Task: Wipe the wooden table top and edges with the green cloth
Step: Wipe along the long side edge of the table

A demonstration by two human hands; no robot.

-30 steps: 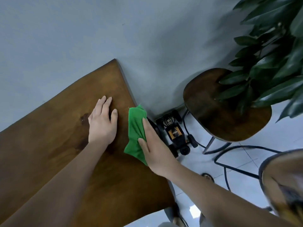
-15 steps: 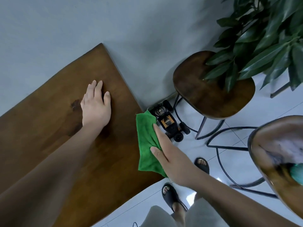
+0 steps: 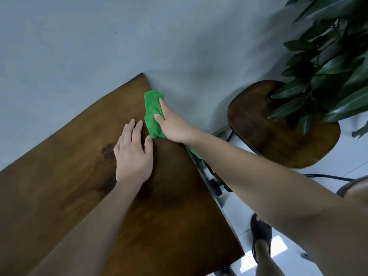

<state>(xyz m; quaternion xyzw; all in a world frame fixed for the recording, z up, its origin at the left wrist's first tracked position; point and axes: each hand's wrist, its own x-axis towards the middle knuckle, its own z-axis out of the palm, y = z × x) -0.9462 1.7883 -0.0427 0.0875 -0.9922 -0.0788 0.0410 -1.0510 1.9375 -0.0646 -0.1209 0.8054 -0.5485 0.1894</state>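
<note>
Dark wood bench point(image 3: 79, 186) against grey wall point(image 3: 99, 46), wooden stool point(image 3: 278, 132) and leafy plant point(image 3: 328, 66) to my right, white tile floor point(image 3: 350, 156). My right forearm covers a dark thing point(image 3: 214, 183) on the floor by the bench edge, can't make it out. Green cloth point(image 3: 152, 108) at the bench's far right edge, gripped in my right hand point(image 3: 173, 126); left hand point(image 3: 133, 154) flat on top, fingers straight, just beside it.

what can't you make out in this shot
Head view only.
1. Left part of the wooden table: cut off by the frame.
2. Its edge under the green cloth: covered by the cloth and the right hand.
3. The toy car: mostly behind the right forearm.
4. Far side of the stool: behind plant leaves.
</note>
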